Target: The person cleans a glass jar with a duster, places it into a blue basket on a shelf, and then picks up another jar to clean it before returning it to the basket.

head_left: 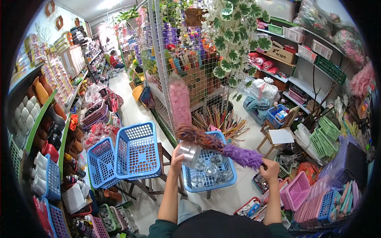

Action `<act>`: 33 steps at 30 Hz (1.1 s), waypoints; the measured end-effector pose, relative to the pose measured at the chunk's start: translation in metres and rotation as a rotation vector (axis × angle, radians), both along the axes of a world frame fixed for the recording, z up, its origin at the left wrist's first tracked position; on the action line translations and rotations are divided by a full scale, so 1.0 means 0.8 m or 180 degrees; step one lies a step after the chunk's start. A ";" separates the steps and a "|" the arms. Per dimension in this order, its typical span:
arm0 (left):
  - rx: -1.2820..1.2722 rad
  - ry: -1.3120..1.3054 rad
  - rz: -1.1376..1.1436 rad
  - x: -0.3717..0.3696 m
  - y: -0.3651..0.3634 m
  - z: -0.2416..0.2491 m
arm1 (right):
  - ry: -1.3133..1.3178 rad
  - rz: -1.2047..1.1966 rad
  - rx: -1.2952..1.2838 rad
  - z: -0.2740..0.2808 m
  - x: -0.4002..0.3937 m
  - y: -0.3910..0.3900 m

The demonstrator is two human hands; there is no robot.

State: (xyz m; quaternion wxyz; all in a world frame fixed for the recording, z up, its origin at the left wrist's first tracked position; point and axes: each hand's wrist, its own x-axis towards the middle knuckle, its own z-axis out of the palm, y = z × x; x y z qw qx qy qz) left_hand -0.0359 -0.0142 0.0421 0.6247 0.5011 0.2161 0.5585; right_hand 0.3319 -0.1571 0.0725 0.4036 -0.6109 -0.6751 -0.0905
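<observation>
My left hand [177,158] is wrapped round a clear jar [189,154], held tilted above a blue plastic basket [210,189]. At the right, my right hand [270,170] grips the end of a fluffy duster [241,156], purple near the hand and brown-orange toward its far end. The duster slants up to the left across the basket, and its brown part overlaps the top of the jar in this view. Several clear glass vessels [210,169] lie in the basket below.
Two blue baskets [137,174] rest on stools to the left. Behind stand a wire-mesh panel [158,79] and a bundle of thin sticks [226,123]. Shelves of vases [41,89] line the left; pink baskets [298,190] and stacked goods crowd the right. A person [115,60] sits far down the aisle.
</observation>
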 end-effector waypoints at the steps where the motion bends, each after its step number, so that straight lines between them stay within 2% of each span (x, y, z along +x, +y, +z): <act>1: 0.0007 -0.0001 0.0011 -0.001 0.000 -0.001 | -0.0039 -0.0044 -0.0062 0.001 -0.001 0.001; 2: -0.0174 -0.0187 -0.0106 0.000 0.000 -0.005 | 0.0025 -0.0056 -0.0356 -0.003 0.000 0.001; 5: -0.0351 -0.0490 -0.0256 -0.001 0.001 -0.017 | 0.0180 0.0108 -0.0239 -0.007 0.000 0.006; 8: -0.0957 -0.1854 -0.0374 0.007 -0.013 0.006 | 0.0157 0.0031 -0.0422 -0.012 0.001 0.009; 9: -0.0952 -0.1850 -0.0373 0.011 -0.011 0.005 | 0.0161 0.0032 -0.0417 -0.015 -0.002 0.013; 11: -0.0752 -0.1065 -0.0396 0.020 -0.010 -0.003 | 0.0341 0.0064 -0.0220 -0.025 -0.014 0.020; 13: -0.0756 -0.0943 -0.0418 0.034 -0.015 0.006 | 0.0383 0.0122 -0.0167 -0.028 -0.016 0.024; 15: -0.0897 -0.2766 -0.0794 0.044 -0.013 0.016 | 0.0483 0.0077 -0.0578 -0.022 -0.014 0.020; 16: -0.1638 -0.2852 -0.0848 0.032 -0.015 0.038 | 0.0479 0.0078 -0.0567 -0.023 -0.008 0.019; 18: -0.1743 -0.3061 -0.1040 0.040 -0.009 0.034 | 0.0375 -0.0226 -0.1006 -0.026 0.007 0.012; 19: -0.1861 -0.3254 -0.1236 0.046 -0.009 0.033 | 0.0376 -0.0241 -0.1012 -0.031 0.004 0.013; 20: -0.1520 -0.3307 -0.1649 0.057 -0.012 0.030 | 0.0452 -0.0144 -0.0665 -0.038 -0.006 0.020; 21: -0.1542 -0.3301 -0.1662 0.065 -0.017 0.034 | 0.0529 -0.0050 -0.0320 -0.047 -0.014 0.026; 23: -0.2032 -0.3541 -0.1493 0.074 -0.023 0.038 | 0.0588 -0.0097 -0.0444 -0.060 -0.022 0.024; 24: -0.2108 -0.4125 -0.1623 0.070 -0.019 0.043 | 0.0722 -0.0113 -0.0624 -0.059 -0.025 0.019; 25: -0.2084 -0.4126 -0.1628 0.070 -0.018 0.049 | 0.0854 -0.0116 -0.0796 -0.060 -0.027 0.017; 27: -0.1621 -0.2714 -0.0771 0.069 -0.020 0.066 | 0.0845 0.0037 -0.0538 -0.074 -0.027 0.015; 29: -0.1667 -0.2812 -0.0861 0.067 -0.011 0.038 | 0.0888 0.0084 -0.0452 -0.070 -0.040 0.007; 31: -0.1099 -0.3717 -0.2261 0.076 -0.017 0.040 | 0.0899 0.0107 -0.0465 -0.077 -0.044 0.004; 32: -0.1784 -0.3277 -0.1478 0.074 -0.023 0.042 | 0.0895 0.0166 -0.0452 -0.080 -0.045 0.007; 33: -0.1770 -0.3273 -0.1483 0.074 -0.017 0.040 | 0.0892 0.0235 -0.0430 -0.080 -0.048 0.011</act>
